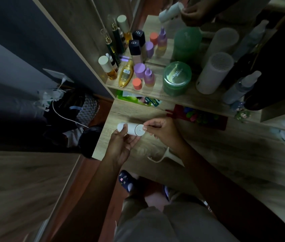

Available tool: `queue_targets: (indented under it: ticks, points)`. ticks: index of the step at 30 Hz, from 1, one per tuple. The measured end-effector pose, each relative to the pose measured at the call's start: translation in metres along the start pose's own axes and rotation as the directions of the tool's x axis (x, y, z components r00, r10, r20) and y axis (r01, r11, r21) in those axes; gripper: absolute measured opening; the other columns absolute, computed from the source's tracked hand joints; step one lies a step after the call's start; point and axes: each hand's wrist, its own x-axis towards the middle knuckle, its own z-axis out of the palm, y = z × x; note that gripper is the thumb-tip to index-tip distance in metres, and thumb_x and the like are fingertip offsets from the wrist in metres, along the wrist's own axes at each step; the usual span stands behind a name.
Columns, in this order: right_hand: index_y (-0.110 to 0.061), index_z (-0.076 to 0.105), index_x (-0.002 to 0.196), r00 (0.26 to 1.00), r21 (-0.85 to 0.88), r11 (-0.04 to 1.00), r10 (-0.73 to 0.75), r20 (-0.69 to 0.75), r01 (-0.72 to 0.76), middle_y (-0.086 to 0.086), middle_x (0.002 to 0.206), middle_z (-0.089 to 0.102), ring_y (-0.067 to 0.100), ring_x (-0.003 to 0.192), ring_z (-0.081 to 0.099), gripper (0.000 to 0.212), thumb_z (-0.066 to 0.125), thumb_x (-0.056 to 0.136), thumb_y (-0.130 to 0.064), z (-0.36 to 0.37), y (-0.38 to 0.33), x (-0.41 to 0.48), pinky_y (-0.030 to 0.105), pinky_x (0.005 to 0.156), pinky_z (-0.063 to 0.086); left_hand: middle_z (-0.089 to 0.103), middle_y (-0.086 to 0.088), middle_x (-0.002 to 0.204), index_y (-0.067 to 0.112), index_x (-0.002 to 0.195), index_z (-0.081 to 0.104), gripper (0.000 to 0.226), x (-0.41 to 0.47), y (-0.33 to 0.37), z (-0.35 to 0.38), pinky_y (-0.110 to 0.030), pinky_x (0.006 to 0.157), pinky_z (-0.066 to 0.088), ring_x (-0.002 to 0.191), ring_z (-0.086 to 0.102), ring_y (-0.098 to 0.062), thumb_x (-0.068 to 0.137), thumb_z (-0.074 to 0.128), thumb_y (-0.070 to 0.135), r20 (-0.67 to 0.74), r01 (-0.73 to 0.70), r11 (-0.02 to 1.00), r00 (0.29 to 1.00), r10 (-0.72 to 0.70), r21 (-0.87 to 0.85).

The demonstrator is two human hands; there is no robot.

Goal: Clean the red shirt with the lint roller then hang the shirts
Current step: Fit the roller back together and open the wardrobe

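- Roller (131,128): white, lying sideways, held between both sets of fingers, above the counter (134,109).
- Left hand (121,145): fingers curled beneath the roller, thumb on top.
- Right hand (161,131): fingers pinching the rim of the roller's flat end.
- Beyond the fingers: shelf (155,93) bearing a green jar (176,77).

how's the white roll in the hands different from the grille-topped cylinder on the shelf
The white roll lies sideways, held by the left hand and right hand; the grille-topped cylinder stands on end on the shelf, untouched. The roll looks slimmer and shorter than the cylinder. The roll's end is a plain disc with a small centre hole; the cylinder's top is a fine grille. Both are white and round.
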Motion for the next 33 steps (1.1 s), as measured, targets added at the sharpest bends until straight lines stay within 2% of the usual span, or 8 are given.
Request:
queue_targets:
  ticks: [3, 6, 10, 14, 21, 24, 27, 33]
  points:
    - [0.009, 0.074, 0.096, 1.0, 0.007, 1.0, -0.014, 0.012, 0.014, -0.009, 0.068, 0.073, -0.005, 0.052, 0.06, 0.016, 0.076, 0.082, 0.001, 0.0, -0.002, -0.002, 0.009, 0.049, 0.041, 0.063, -0.022, 0.123, 0.009, 0.113, 0.057, 0.015, -0.001, 0.0, -0.001, -0.035, 0.072, 0.064, 0.105, 0.068, -0.029, 0.103, 0.054, 0.02, 0.007, 0.0, 1.0, 1.0, 0.0, 0.006]
    - [0.011, 0.072, 0.098, 1.0, 0.025, 1.0, -0.018, 0.014, 0.018, 0.003, 0.076, 0.072, -0.006, 0.049, 0.059, 0.018, 0.075, 0.082, 0.002, 0.0, -0.005, -0.003, 0.006, 0.05, 0.04, 0.064, -0.022, 0.121, 0.009, 0.112, 0.058, 0.015, -0.002, 0.0, -0.001, -0.034, 0.071, 0.063, 0.104, 0.069, -0.028, 0.104, 0.054, 0.02, 0.024, -0.004, 1.0, 1.0, 0.004, 0.011]
    - [0.001, 0.076, 0.096, 1.0, 0.032, 0.999, 0.019, 0.01, -0.019, 0.002, 0.073, 0.074, -0.003, 0.045, 0.051, 0.014, 0.077, 0.083, -0.005, -0.001, -0.004, -0.003, 0.016, 0.046, 0.036, 0.061, -0.025, 0.126, 0.008, 0.113, 0.057, 0.016, -0.002, 0.0, -0.001, -0.035, 0.072, 0.064, 0.106, 0.068, -0.029, 0.103, 0.054, 0.02, 0.025, -0.002, 1.0, 1.0, 0.002, 0.017]
    - [-0.008, 0.078, 0.093, 0.999, 0.021, 0.999, 0.044, -0.008, -0.044, 0.015, 0.084, 0.077, 0.01, 0.051, 0.049, 0.012, 0.079, 0.082, -0.012, -0.001, -0.001, -0.003, 0.024, 0.048, 0.034, 0.061, -0.024, 0.127, 0.008, 0.114, 0.056, 0.016, -0.003, 0.0, -0.001, -0.035, 0.072, 0.064, 0.107, 0.068, -0.029, 0.103, 0.054, 0.02, 0.024, -0.004, 1.0, 1.0, 0.004, 0.02]
    - [0.012, 0.071, 0.095, 1.0, -0.002, 1.0, -0.011, 0.022, 0.011, 0.014, 0.081, 0.071, -0.006, 0.05, 0.059, 0.016, 0.075, 0.082, 0.002, 0.001, -0.009, -0.007, 0.006, 0.049, 0.039, 0.061, -0.024, 0.13, 0.007, 0.125, 0.053, 0.028, -0.003, -0.001, -0.003, -0.035, 0.073, 0.063, 0.102, 0.072, -0.027, 0.102, 0.057, 0.022, 0.013, -0.021, 0.999, 1.0, 0.021, 0.026]
    - [-0.005, 0.074, 0.085, 0.999, -0.067, 0.997, -0.032, -0.004, 0.032, 0.01, 0.078, 0.075, 0.005, 0.064, 0.065, 0.01, 0.081, 0.079, -0.008, 0.004, -0.003, -0.004, 0.019, 0.06, 0.049, 0.062, -0.023, 0.129, 0.006, 0.125, 0.053, 0.029, -0.005, -0.002, 0.0, -0.036, 0.075, 0.063, 0.098, 0.074, -0.025, 0.102, 0.057, 0.022, 0.006, -0.027, 0.999, 1.0, 0.026, 0.029]
    - [-0.02, 0.074, 0.079, 0.998, -0.098, 0.994, -0.046, -0.037, 0.043, 0.008, 0.08, 0.076, 0.019, 0.073, 0.067, 0.01, 0.083, 0.075, -0.018, 0.004, 0.005, 0.0, 0.038, 0.071, 0.054, 0.059, -0.024, 0.134, 0.006, 0.142, 0.043, 0.048, -0.005, -0.003, 0.001, -0.04, 0.072, 0.063, 0.101, 0.073, -0.027, 0.1, 0.059, 0.022, -0.04, -0.039, 0.998, 0.998, 0.04, 0.039]
    - [-0.025, 0.07, 0.074, 0.997, -0.124, 0.991, -0.053, -0.051, 0.046, 0.002, 0.075, 0.074, 0.013, 0.067, 0.063, 0.019, 0.082, 0.076, -0.01, 0.003, 0.013, -0.004, 0.032, 0.066, 0.048, 0.054, -0.024, 0.136, 0.015, 0.149, 0.034, 0.056, -0.008, -0.003, 0.008, -0.048, 0.068, 0.062, 0.112, 0.065, -0.037, 0.1, 0.06, 0.014, -0.106, -0.031, 0.999, 0.994, 0.034, 0.038]
